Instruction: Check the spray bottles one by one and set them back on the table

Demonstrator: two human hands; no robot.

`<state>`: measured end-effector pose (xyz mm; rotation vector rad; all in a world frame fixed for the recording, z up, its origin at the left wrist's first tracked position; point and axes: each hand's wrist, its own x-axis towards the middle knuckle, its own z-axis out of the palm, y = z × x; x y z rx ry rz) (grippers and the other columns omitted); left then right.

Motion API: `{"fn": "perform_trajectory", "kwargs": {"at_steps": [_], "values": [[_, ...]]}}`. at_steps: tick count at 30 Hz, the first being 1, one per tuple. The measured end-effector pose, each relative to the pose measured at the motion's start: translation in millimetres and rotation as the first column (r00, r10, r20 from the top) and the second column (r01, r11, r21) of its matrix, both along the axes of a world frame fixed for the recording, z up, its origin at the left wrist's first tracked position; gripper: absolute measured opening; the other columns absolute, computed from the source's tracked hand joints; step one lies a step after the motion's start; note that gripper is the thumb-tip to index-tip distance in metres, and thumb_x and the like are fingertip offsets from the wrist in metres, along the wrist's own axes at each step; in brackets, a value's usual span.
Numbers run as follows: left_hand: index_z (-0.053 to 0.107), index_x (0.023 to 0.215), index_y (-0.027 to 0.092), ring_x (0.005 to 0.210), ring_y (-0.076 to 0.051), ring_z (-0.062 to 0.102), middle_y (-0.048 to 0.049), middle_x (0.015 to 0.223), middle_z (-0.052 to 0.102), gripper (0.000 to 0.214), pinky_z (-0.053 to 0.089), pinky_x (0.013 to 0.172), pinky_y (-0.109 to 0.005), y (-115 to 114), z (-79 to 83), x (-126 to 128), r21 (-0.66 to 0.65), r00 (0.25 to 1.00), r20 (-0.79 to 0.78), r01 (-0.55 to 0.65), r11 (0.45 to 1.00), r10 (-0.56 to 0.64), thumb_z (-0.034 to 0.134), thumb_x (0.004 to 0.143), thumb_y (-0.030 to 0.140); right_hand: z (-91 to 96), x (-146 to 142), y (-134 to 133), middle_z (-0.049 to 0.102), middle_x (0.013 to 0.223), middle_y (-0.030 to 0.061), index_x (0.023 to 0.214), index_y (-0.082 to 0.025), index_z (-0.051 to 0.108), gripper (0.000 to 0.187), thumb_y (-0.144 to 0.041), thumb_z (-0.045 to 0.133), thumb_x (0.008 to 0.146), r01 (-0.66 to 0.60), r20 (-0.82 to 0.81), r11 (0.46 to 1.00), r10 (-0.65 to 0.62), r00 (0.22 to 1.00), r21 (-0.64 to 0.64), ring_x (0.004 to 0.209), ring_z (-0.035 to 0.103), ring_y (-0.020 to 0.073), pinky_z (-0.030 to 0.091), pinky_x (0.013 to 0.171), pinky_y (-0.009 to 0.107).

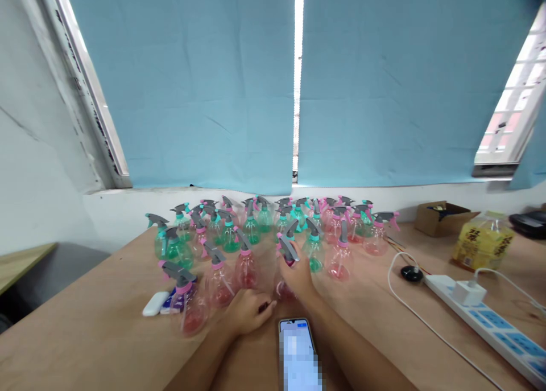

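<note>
My right hand (299, 276) is wrapped around the neck of a pink spray bottle (285, 291), just beyond the phone. The bottle's grey and pink trigger head (288, 248) sticks up above my fingers. My left hand (247, 312) rests low over the table with its fingers curled in; a dark spot shows between thumb and fingers, too small to name. Nearest to it are a pink spray bottle (222, 285) and another pink spray bottle (246, 270). Farther left, a pink spray bottle (191, 311) stands beside a purple packet (169, 304). A phone (298, 357) with a lit screen lies between my forearms.
Several green spray bottles (231, 240) and pink ones stand in rows toward the wall. A white case (156, 304) lies at left. On the right are a power strip (490, 322), a white cable (430, 321), a black round object (412, 273), a yellow-labelled jug (482, 243) and a cardboard box (439, 223).
</note>
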<state>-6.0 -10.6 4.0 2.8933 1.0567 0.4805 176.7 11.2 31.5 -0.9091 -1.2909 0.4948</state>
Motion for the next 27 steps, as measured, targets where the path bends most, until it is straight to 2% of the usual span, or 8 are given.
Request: {"fn": "perform_trajectory", "kwargs": {"at_steps": [6, 17, 20, 23, 27], "values": [[0.06, 0.07, 0.019, 0.058, -0.013, 0.057, -0.0012, 0.065, 0.065, 0.038, 0.026, 0.054, -0.026, -0.8, -1.8, -0.3, 0.023, 1.0, 0.01, -0.009, 1.0, 0.008, 0.042, 0.098, 0.036, -0.3, -20.8, 10.1, 0.064, 0.083, -0.0006, 0.121, -0.023, 0.057, 0.044, -0.018, 0.05, 0.078, 0.082, 0.096, 0.996, -0.079, 0.992, -0.028, 0.063, 0.052, 0.0148, 0.045, 0.065, 0.026], [0.061, 0.071, 0.019, 0.063, -0.014, 0.06, -0.0009, 0.07, 0.069, 0.035, 0.03, 0.055, -0.025, -0.5, -2.9, -0.9, 0.011, 1.0, 0.011, 0.0, 1.0, 0.0, 0.044, 0.097, 0.035, -2.9, -45.4, 47.2, 0.065, 0.075, 0.0013, 0.126, -0.018, 0.055, 0.043, -0.024, 0.049, 0.084, 0.163, 0.202, 0.986, -0.154, 0.967, -0.03, 0.064, 0.058, 0.0183, 0.045, 0.065, 0.029], [0.061, 0.07, 0.019, 0.061, -0.013, 0.059, -0.0011, 0.069, 0.068, 0.035, 0.029, 0.055, -0.025, -1.2, -1.8, -0.6, 0.024, 1.0, 0.016, 0.002, 1.0, -0.002, 0.044, 0.097, 0.035, -3.6, -48.1, 55.0, 0.068, 0.087, 0.0049, 0.127, -0.019, 0.055, 0.04, -0.026, 0.048, 0.087, 0.144, 0.203, 0.99, -0.143, 0.969, 0.011, 0.073, 0.061, 0.02, 0.047, 0.071, 0.031], [0.06, 0.07, 0.019, 0.06, -0.013, 0.058, -0.0008, 0.068, 0.068, 0.035, 0.028, 0.054, -0.026, -1.8, -0.2, -0.6, 0.037, 1.0, 0.009, 0.003, 0.999, -0.004, 0.045, 0.097, 0.034, -4.9, -48.2, 61.1, 0.067, 0.102, 0.009, 0.13, -0.018, 0.054, 0.041, -0.029, 0.047, 0.091, 0.116, 0.213, 0.99, -0.13, 0.968, 0.078, 0.089, 0.062, 0.0224, 0.048, 0.083, 0.035], [0.06, 0.071, 0.019, 0.063, -0.014, 0.06, -0.0009, 0.07, 0.068, 0.034, 0.029, 0.055, -0.027, -1.5, 0.4, -1.0, 0.037, 1.0, 0.011, 0.014, 0.999, -0.014, 0.044, 0.097, 0.033, -5.2, -44.7, 61.1, 0.064, 0.117, 0.0124, 0.139, -0.019, 0.047, 0.05, -0.033, 0.052, 0.091, 0.04, 0.209, 0.995, -0.059, 0.976, 0.097, 0.102, 0.062, 0.0247, 0.048, 0.092, 0.04]]}}
